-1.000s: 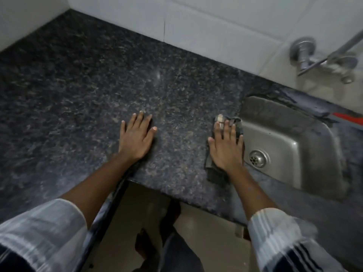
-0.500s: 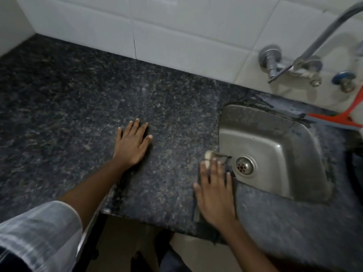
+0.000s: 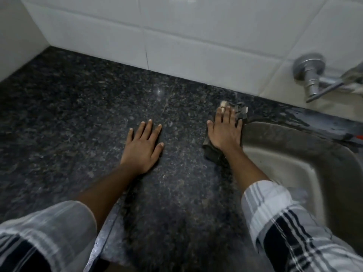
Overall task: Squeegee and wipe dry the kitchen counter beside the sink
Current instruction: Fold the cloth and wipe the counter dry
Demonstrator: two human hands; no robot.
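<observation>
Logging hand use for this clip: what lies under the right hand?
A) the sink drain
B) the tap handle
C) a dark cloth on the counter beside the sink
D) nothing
C: the right hand presses flat on a dark folded cloth on the speckled granite counter.

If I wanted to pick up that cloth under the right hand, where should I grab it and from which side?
Probably the far end of the cloth, which sticks out bunched beyond the fingertips of the right hand pressing it flat. Come from above on the wall side and pinch that raised fold; the rest lies flat on the counter, close against the sink rim, with little edge to catch.
</observation>
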